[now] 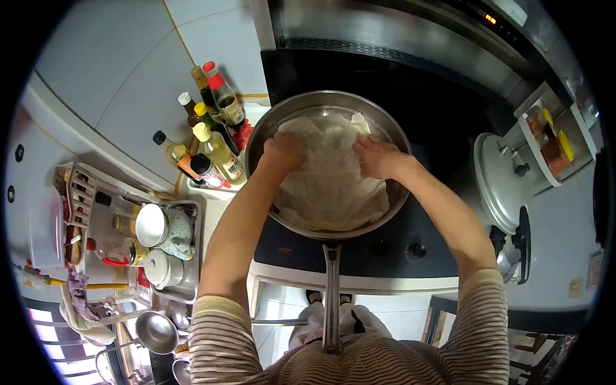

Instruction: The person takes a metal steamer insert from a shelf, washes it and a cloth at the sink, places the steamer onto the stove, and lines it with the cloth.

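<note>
A wide metal frying pan [332, 289] sits on the black stove, its long handle pointing toward me. Inside lies a pale, thin, wrinkled cloth-like sheet [337, 186] that covers most of the bottom, with its edge folded up at the upper right. My left hand [284, 152] is at the sheet's upper left, fingers curled against it and partly hidden. Across from it, my right hand [380, 157] has bent fingers closed at the sheet's right edge. Both hands reach inside the pan's rim.
Several sauce and oil bottles [220, 154] stand left of the pan. Farther left, a metal tray [197, 256] holds a white bowl [151, 224] and a lidded pot [162, 268]. A large pot with a metal lid [497, 186] stands on the right, beside a spice rack [536, 151].
</note>
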Demonstrator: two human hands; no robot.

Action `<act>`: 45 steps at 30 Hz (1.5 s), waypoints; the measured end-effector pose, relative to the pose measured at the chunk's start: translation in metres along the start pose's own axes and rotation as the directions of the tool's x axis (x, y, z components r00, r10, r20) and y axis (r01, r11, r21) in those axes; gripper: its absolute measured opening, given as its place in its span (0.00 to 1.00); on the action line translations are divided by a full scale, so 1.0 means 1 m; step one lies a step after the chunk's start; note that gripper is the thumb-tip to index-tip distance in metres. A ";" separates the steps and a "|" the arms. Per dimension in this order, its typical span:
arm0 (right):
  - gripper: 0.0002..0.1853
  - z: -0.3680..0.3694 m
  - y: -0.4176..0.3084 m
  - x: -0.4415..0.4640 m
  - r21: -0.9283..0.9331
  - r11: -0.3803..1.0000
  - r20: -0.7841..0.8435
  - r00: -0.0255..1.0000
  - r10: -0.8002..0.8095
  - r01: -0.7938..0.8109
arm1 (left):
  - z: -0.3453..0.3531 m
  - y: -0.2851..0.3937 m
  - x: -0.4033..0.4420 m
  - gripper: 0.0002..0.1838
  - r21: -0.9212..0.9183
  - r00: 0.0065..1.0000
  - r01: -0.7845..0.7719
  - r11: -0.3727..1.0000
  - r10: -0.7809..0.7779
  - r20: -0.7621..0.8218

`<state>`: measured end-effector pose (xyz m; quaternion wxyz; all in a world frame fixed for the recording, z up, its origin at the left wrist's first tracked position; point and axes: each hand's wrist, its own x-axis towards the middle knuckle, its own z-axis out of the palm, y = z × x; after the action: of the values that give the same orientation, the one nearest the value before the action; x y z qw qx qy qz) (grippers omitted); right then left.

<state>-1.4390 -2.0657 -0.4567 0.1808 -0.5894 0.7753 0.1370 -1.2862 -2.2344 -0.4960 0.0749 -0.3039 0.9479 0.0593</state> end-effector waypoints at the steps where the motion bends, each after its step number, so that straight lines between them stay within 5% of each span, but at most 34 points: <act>1: 0.41 0.006 -0.001 -0.002 -0.050 0.999 -0.050 0.999 -0.009 0.006 | 0.003 -0.001 -0.001 0.18 0.033 0.997 -0.037 0.999 0.039 -0.062; 4: 0.41 0.007 -0.013 -0.021 -0.040 0.999 0.086 0.996 -0.033 0.037 | 0.035 -0.014 0.008 0.20 -0.013 0.954 -0.163 0.986 0.154 -0.257; 5: 0.33 0.013 -0.013 -0.025 -0.083 0.990 -0.148 0.981 -0.128 0.117 | 0.034 -0.014 0.006 0.21 -0.045 0.925 -0.216 0.975 0.190 -0.328; 8: 0.31 -0.004 -0.012 -0.023 0.055 0.998 0.073 0.996 -0.041 0.037 | 0.021 -0.007 0.015 0.19 -0.107 0.982 -0.094 0.990 0.074 -0.171; 11: 0.28 0.003 -0.024 -0.035 -0.046 0.991 0.102 0.987 -0.122 0.127 | 0.024 -0.007 0.009 0.22 -0.062 0.922 -0.192 0.979 0.158 -0.352; 14: 0.27 0.011 -0.031 -0.040 -0.108 0.990 0.044 0.996 -0.081 0.086 | 0.006 -0.001 0.004 0.23 0.004 0.989 -0.143 0.990 0.143 -0.042; 18: 0.29 0.016 -0.031 -0.042 -0.074 0.995 -0.030 0.997 -0.071 0.069 | 0.006 0.001 0.008 0.23 -0.002 0.992 -0.126 0.992 0.126 0.001; 21: 0.35 -0.001 -0.018 -0.014 0.167 0.979 0.231 0.970 0.075 -0.115 | 0.016 -0.005 0.018 0.21 -0.054 0.989 -0.145 0.988 0.144 -0.032; 23: 0.32 0.008 -0.022 -0.015 0.167 0.984 -0.096 0.992 0.080 -0.064 | 0.027 -0.012 0.032 0.18 -0.145 0.970 -0.204 0.968 0.180 -0.163; 25: 0.23 0.022 -0.024 -0.007 0.100 0.995 -0.410 0.910 0.059 -0.020 | 0.021 -0.007 0.030 0.14 -0.171 0.993 -0.110 0.979 0.101 -0.060; 28: 0.18 0.014 -0.021 0.004 0.061 0.994 -0.168 0.981 0.101 -0.092 | 0.007 0.002 0.003 0.11 -0.190 0.992 -0.067 0.979 0.045 -0.117; 31: 0.14 -0.010 -0.020 -0.023 0.324 0.943 -0.269 0.948 0.167 -0.075 | 0.000 -0.004 -0.002 0.12 -0.358 0.968 -0.170 0.918 0.088 -0.234; 32: 0.11 -0.011 -0.007 -0.024 0.426 0.904 -0.396 0.907 0.146 0.040 | -0.003 -0.008 -0.004 0.13 -0.431 0.958 -0.216 0.876 0.106 -0.265; 34: 0.09 -0.032 0.001 -0.030 0.915 0.377 -0.265 0.916 0.302 0.140 | -0.026 -0.006 -0.028 0.21 -0.796 0.988 -0.095 0.597 -0.038 -0.147; 36: 0.07 -0.059 -0.017 -0.054 0.936 0.070 -0.350 0.887 0.302 0.346 | -0.048 0.003 -0.058 0.27 -0.972 0.985 0.059 0.227 -0.170 0.020; 38: 0.07 -0.069 -0.028 -0.064 0.900 -0.083 -0.411 0.896 0.167 0.429 | -0.062 0.027 -0.086 0.31 -0.969 0.933 0.193 -0.157 -0.278 0.231; 41: 0.07 -0.066 -0.069 -0.084 0.808 -0.321 -0.519 0.855 0.011 0.495 | -0.088 0.061 -0.128 0.27 -0.760 0.933 0.313 -0.570 0.033 0.359; 42: 0.07 -0.059 -0.084 -0.096 0.766 -0.403 -0.548 0.836 -0.003 0.501 | -0.081 0.067 -0.126 0.25 -0.731 0.971 0.193 -0.654 0.019 0.239; 43: 0.10 -0.058 -0.090 -0.111 0.799 -0.313 -0.556 0.829 -0.058 0.514 | -0.068 0.071 -0.118 0.22 -0.681 0.994 0.069 -0.729 -0.008 0.110; 45: 0.11 -0.053 -0.079 -0.116 0.758 -0.269 -0.593 0.800 0.092 0.594 | -0.074 0.083 -0.127 0.19 -0.613 0.995 -0.086 -0.786 -0.093 -0.021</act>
<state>-1.3414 -2.0093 -0.3584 0.4090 -0.3963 0.4490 -0.6885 -1.2401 -2.1070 -0.3949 -0.3076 -0.1770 0.2529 0.9001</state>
